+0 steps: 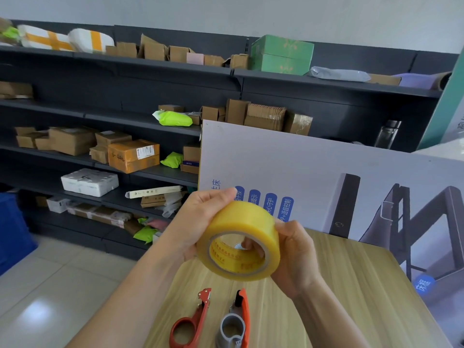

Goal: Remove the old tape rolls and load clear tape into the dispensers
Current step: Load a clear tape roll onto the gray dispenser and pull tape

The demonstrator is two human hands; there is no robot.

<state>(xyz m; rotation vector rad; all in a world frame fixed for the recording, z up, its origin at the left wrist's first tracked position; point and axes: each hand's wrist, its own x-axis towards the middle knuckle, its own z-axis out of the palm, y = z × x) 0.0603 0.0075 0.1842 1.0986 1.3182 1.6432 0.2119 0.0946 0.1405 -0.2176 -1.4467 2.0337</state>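
Observation:
I hold a wide roll of yellowish clear tape [244,222] up in front of me, above a wooden table [346,285]. My left hand [198,222] grips the roll from the left, fingers curled over its top. My right hand [293,257] holds it from the right, with fingertips reaching into the printed yellow core. Below on the table lie two tape dispensers: a red one [192,322] with an empty ring, and an orange one with a grey hub [236,322]. Neither dispenser carries a roll.
A large printed carton [339,182] stands along the table's far and right side. Dark shelves [140,71] with cardboard boxes and parcels fill the background. A blue bin [12,232] sits on the tiled floor at the left.

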